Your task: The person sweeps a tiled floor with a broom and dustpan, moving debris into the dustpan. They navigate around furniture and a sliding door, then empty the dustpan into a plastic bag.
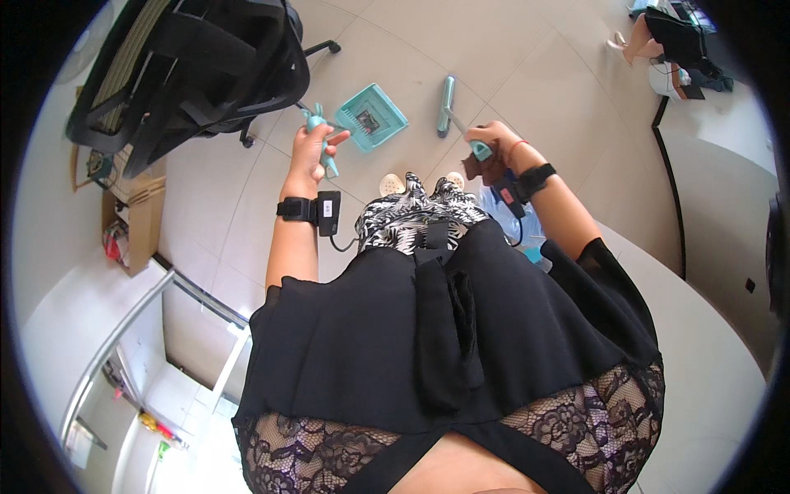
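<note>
My left hand (313, 148) is closed around the turquoise handle of a long-handled dustpan (392, 117), with some fingers partly extended. The dustpan lies on the tiled floor ahead of my feet and holds some dark debris. My right hand (494, 139) grips the stick of a broom, whose turquoise-grey head (445, 108) rests on the floor to the right of the dustpan, apart from it. A brown cloth (484, 168) hangs at my right hand; whether the fingers hold it too I cannot tell.
A black office chair (247, 68) on castors stands at the upper left. Below it is an open cardboard box (145, 228) with things inside. Clear plastic (498, 207) shows beside my right leg. Another person's legs (642, 46) are at the upper right, by a white bin-like container (666, 80).
</note>
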A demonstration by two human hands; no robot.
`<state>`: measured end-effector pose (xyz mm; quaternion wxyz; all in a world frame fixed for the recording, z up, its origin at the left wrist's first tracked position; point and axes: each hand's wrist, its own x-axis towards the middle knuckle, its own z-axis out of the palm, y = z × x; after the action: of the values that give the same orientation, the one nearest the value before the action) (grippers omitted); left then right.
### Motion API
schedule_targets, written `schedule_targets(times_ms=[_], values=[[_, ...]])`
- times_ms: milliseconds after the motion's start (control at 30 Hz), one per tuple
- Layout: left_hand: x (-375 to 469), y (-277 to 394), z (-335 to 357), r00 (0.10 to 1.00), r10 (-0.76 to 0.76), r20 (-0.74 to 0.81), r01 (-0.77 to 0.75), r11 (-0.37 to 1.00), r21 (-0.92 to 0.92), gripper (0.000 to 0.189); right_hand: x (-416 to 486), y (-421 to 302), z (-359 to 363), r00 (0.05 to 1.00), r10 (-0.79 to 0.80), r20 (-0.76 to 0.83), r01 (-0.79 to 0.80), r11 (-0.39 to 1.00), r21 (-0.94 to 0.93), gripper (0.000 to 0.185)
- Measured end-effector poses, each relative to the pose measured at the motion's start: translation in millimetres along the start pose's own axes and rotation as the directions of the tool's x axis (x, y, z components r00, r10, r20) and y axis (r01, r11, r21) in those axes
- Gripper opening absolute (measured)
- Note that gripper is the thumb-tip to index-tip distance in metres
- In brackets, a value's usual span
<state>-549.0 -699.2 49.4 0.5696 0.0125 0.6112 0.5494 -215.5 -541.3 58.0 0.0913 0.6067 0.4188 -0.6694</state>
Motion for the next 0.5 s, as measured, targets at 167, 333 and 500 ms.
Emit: schedule_targets(times_ms=[167, 333, 500], values=[[-10, 10, -6, 0.999, -0.001, 0.032, 0.0, 0.999, 0.034, 0.019, -54, -7, -28, 0.999, 0.054, -0.005, -0.052, 0.978, 0.201, 0.023], [2, 16, 2, 0.998, -0.023, -0.052, 0.025, 0.999, 0.039, 0.018, -34, -15, -75, 0.995, -0.033, -0.096, 0.03, 0.999, -0.036, 0.025], [13, 8, 9, 0.994, -0.039, -0.101, 0.041, 0.999, 0.015, 0.018, 52, -47, -110, 0.973, -0.197, -0.122, 0.087, 0.796, -0.599, 0.029]])
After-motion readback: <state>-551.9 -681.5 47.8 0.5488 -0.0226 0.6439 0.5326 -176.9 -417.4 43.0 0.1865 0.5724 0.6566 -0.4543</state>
